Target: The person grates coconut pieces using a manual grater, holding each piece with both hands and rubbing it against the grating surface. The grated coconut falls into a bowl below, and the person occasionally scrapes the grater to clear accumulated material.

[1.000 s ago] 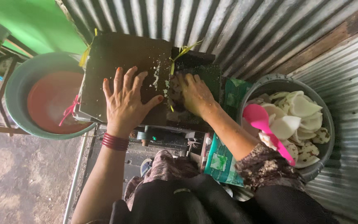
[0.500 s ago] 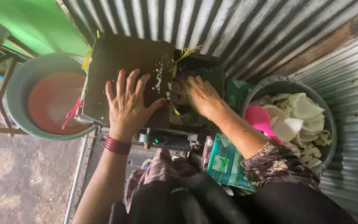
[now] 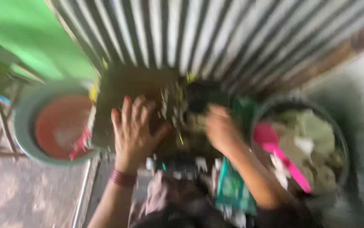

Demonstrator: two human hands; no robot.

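1. corrugated metal sheeting fills the top of the blurred frame, with a green panel at upper left
2. left hand lies flat, fingers spread, on a dark board at centre; it grasps nothing, only presses down
3. right hand, just right of centre, is curled over pale pieces at the board's right edge; whether it pinches one i cannot tell through the blur
4. those pieces look light, thin and likely brittle or slippery; best held by the edges, gently
5. a basin of reddish liquid sits at left; a tub of pale slices with a pink scoop sits at right
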